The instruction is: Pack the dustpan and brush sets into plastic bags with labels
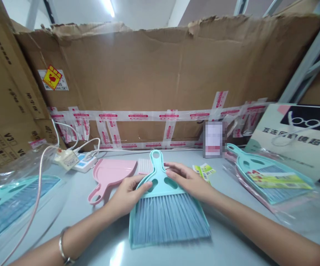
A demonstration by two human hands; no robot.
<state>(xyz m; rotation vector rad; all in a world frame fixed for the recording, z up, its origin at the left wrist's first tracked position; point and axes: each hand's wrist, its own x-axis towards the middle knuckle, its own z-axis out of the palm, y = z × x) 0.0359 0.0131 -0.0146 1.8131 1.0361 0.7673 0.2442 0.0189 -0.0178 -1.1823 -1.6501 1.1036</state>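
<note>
A turquoise hand brush with grey-blue bristles lies over a matching turquoise dustpan, the two handles lined up and pointing away from me. My left hand grips the pair from the left, its thumb on the brush near an oval hole. From the right, my right hand closes on the brush by the neck, fingers at the far edge. Just left of the pair rests a pink dustpan. Behind the turquoise handle, part of a pink brush with pale bristles shows.
Bagged turquoise brush sets lie at left and right. Yellow-green label cards sit behind my right hand. A power strip with cables stands at left. A large cardboard box walls off the back; a paper bag leans at right.
</note>
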